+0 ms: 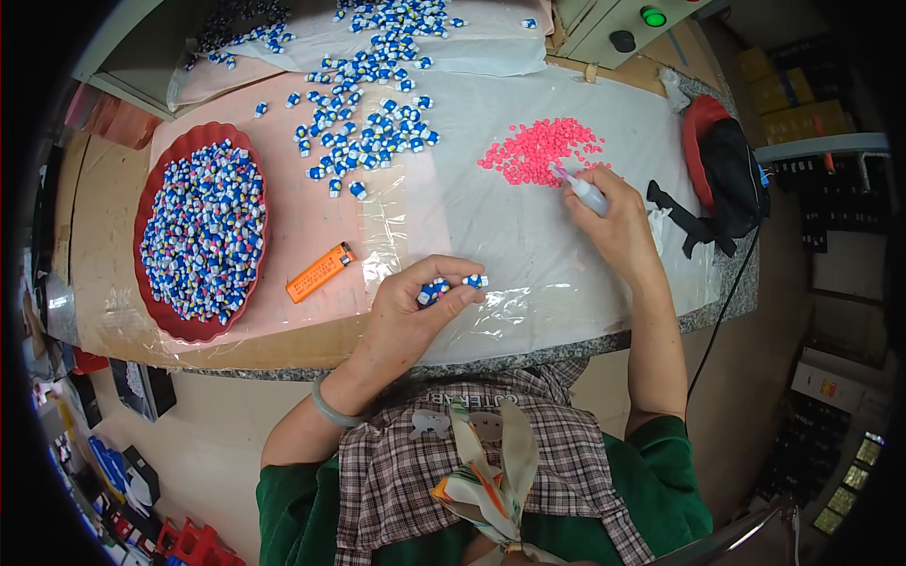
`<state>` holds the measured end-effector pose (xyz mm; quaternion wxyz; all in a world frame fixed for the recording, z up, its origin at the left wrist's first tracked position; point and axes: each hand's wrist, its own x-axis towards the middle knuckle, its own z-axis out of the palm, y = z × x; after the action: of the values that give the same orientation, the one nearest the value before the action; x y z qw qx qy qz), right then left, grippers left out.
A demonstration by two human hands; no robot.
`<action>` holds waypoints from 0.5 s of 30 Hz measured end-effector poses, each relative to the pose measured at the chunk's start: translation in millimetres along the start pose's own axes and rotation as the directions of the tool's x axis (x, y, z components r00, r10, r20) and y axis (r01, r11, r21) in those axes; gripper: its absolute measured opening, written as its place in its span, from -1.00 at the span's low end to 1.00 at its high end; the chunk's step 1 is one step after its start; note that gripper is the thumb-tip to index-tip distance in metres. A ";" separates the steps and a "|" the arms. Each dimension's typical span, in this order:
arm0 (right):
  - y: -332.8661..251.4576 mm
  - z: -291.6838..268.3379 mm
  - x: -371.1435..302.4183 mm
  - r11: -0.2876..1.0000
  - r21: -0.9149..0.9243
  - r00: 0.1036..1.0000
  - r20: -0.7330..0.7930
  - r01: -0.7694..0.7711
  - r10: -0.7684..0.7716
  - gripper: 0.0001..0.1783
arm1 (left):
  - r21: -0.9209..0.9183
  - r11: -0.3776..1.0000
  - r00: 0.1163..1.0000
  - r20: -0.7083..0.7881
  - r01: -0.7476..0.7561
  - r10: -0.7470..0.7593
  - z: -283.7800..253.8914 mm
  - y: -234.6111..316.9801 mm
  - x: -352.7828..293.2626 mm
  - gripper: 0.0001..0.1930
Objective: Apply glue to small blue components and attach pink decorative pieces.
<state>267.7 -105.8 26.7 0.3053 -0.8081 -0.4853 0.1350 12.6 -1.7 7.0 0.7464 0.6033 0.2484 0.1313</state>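
My left hand is closed around a few small blue-and-white figures, one of them pinched between thumb and forefinger. In my right hand is a small translucent squeeze bottle, its thin nozzle tilted toward a spread pile of tiny pink pieces. The nozzle tip is at the pile's lower right edge; I cannot tell whether it touches a piece. Many more blue-and-white figures lie loose at the upper middle. An orange lighter rests left of my left hand.
A red scalloped tray heaped with figures stands at the left. At the back right is a machine casing with a green light and black knob. A black-and-red pouch with a strap lies on the right. The stone table edge runs before me.
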 end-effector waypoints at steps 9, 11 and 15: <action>-44.9 17.2 -35.1 0.644 0.719 0.947 0.319 -0.262 0.029 -0.90 | 0.161 0.986 0.998 -0.033 -0.039 0.045 4.5 4.5 0.3 -0.79; -52.1 24.4 -40.6 0.585 0.756 0.935 0.355 -0.293 0.010 -0.84 | 0.215 0.973 0.995 -0.039 -0.082 0.092 5.2 3.8 0.0 -0.79; -59.9 36.1 -47.8 0.630 0.718 0.940 0.337 -0.297 0.058 -0.80 | 0.351 0.921 0.978 -0.055 -0.171 0.203 7.4 4.9 -0.8 -0.78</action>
<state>183.5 -113.6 32.3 0.5279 -0.6217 -0.3390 0.4690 16.3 -7.2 13.0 0.6016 0.7387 0.2421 0.1836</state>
